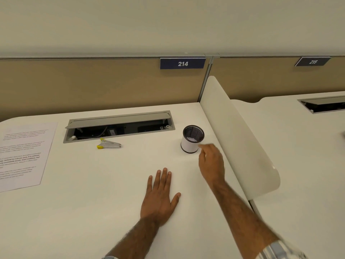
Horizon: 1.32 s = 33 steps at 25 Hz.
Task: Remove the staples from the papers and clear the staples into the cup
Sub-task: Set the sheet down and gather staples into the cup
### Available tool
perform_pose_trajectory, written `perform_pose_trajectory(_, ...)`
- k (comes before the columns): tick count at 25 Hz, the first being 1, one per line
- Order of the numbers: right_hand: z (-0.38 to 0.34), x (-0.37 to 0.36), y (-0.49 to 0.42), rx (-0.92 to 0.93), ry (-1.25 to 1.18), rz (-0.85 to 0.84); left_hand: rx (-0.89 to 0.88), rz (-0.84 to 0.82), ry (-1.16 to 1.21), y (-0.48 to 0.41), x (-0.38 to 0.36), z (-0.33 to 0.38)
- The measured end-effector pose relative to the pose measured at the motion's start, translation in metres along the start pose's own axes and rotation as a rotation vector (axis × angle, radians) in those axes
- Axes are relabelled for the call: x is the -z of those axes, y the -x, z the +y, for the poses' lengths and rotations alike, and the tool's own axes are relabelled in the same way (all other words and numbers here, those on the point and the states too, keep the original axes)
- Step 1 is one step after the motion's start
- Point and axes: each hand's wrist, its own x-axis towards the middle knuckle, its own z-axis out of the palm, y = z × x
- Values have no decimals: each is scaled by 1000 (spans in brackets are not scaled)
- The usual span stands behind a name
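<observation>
One white cup [190, 145], dark mesh inside, upright.

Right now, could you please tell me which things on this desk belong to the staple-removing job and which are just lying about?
For the job: the papers, the staple remover, the cup beside the right hand.

Just lying about: the open cable tray, the side divider, the 214 sign.

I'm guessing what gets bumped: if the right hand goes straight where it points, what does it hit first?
Probably the cup, just ahead of the right hand; the depth between them is unclear.
</observation>
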Motion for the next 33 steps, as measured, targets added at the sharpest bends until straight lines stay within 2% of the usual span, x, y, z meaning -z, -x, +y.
perform_pose_trajectory(5, 33, -23, 94, -40, 373, -277, 0, -2, -16, -1, -1, 0)
perform_pose_trajectory(10, 23, -32, 129, 145, 486, -392, 5, -14, -27, -1, -2, -1)
perform_pose_trajectory(19, 31, -43, 80, -15, 543, -470, 15, 1, -38, -2, -4, 0)
perform_pose_trajectory(26, 37, -35, 88, -87, 496, -496, 8, 4, -38, -2, -2, 1)
perform_pose_trajectory(33, 36, -31, 93, -254, 462, -387, 0, 4, -29, -1, -3, -1)
